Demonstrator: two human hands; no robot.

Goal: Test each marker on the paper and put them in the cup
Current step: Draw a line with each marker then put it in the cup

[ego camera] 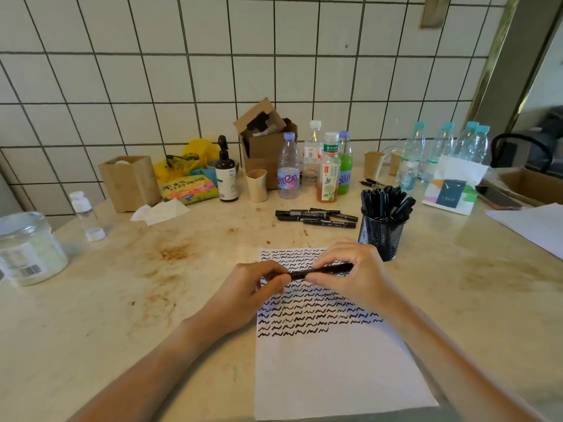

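Observation:
A black marker lies level above the white paper, held at both ends. My left hand pinches its left end and my right hand grips its right part. The upper half of the paper carries rows of black squiggles. A black mesh cup stands just beyond the paper's top right corner, with several black markers upright in it. Several more black markers lie flat on the table left of the cup.
Bottles, paper cups, a cardboard box and a brown pump bottle line the back by the tiled wall. A tissue pack stands right of the mesh cup. A plastic jar sits at far left.

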